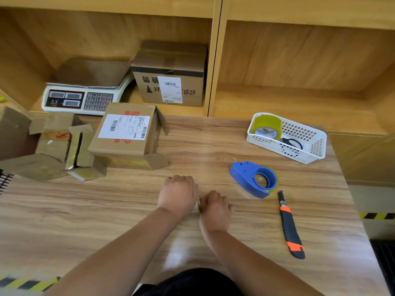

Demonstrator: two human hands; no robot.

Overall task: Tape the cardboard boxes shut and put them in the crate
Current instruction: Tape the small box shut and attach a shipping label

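Far left edge: black grid [5, 180], perhaps the crate; nothing visible inside.
Left of bench [96, 210]: small cardboard boxes [62, 146], clustered, flaps up, unsealed.
Just beside: labelled box [126, 135], end flaps hanging open.
Behind, on shelf: scale [81, 99]; sealed carton [171, 75].
Centre: left hand [178, 194] and right hand [214, 207], near each other, knuckles up, fingers curled; small pale object [198, 204] glimpsed between; grip impossible to tell.
Right: blue tape dispenser [253, 179], lying untouched, well apart from boxes; utility knife [290, 225]; white basket [316, 146] holding spare tape roll [266, 127] and scissors [292, 143].
Progress, as judged: barely started. No bench box taped, none crated; all sealing and loading left.
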